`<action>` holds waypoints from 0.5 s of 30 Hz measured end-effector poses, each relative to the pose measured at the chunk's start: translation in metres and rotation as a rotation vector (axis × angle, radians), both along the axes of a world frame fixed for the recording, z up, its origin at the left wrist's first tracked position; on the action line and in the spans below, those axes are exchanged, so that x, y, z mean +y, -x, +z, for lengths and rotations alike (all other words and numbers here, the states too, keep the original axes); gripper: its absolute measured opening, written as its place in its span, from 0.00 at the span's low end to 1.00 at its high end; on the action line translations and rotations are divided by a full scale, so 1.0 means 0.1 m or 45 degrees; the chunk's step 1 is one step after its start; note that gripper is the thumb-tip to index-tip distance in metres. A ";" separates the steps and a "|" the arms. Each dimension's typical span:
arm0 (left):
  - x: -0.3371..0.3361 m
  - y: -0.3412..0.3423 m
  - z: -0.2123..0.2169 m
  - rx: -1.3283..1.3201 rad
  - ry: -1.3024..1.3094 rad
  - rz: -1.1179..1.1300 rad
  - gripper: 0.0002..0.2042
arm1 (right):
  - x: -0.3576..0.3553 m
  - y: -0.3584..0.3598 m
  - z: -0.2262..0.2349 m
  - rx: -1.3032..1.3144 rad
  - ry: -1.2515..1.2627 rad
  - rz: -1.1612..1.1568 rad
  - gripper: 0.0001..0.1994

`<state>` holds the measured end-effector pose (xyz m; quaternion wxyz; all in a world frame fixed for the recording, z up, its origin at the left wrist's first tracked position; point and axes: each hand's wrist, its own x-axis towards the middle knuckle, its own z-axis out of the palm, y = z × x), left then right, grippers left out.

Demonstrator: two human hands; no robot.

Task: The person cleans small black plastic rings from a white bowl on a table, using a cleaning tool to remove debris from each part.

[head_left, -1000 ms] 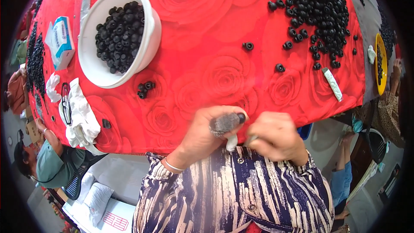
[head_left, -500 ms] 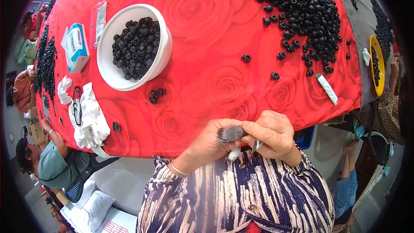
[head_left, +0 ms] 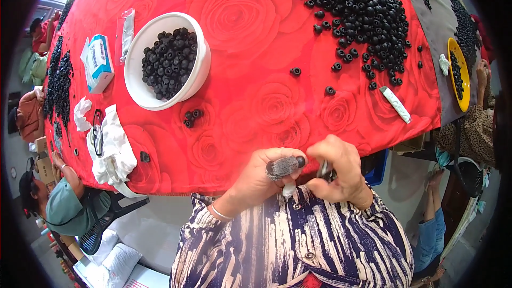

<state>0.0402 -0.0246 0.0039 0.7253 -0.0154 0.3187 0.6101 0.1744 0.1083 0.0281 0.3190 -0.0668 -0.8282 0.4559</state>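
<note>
Just over my lap, near the front table edge, my left hand (head_left: 261,176) is closed on a small round black bead-like piece (head_left: 301,161). It sits at the tip of a finger wrapped in a worn grey covering (head_left: 282,168); a white wrapping (head_left: 288,190) shows just below. A short gap to the right, my right hand (head_left: 344,173) curls its thumb and fingers around a small shiny metal tool (head_left: 325,172), its exact kind mostly hidden. Ahead on the left stands a white bowl (head_left: 205,72) of similar black pieces (head_left: 169,61).
A large heap of black pieces (head_left: 362,16) spreads over the red cloth (head_left: 240,128). Also there are a tissue pack (head_left: 98,64), a white cloth (head_left: 113,154) and a white-handled cutter (head_left: 396,105). At right is a yellow plate (head_left: 465,82); other people sit around.
My right hand has drawn back to the right from my left, its fingers curling more around the metal tool. The black piece at the grey-wrapped finger now shows. The view has shifted slightly.
</note>
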 end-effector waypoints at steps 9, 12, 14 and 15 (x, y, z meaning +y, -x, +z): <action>-0.01 0.03 0.05 0.176 -0.081 -0.029 0.11 | 0.01 -0.07 0.05 -0.398 0.145 -0.026 0.10; -0.01 0.05 0.04 0.192 -0.065 -0.054 0.11 | 0.01 -0.05 0.02 -0.397 0.156 -0.026 0.09; -0.02 0.04 0.01 0.188 -0.049 -0.039 0.11 | 0.01 -0.04 0.01 -0.404 0.163 -0.017 0.09; -0.02 0.05 0.01 0.185 -0.044 -0.039 0.11 | 0.01 -0.04 0.01 -0.408 0.166 -0.009 0.10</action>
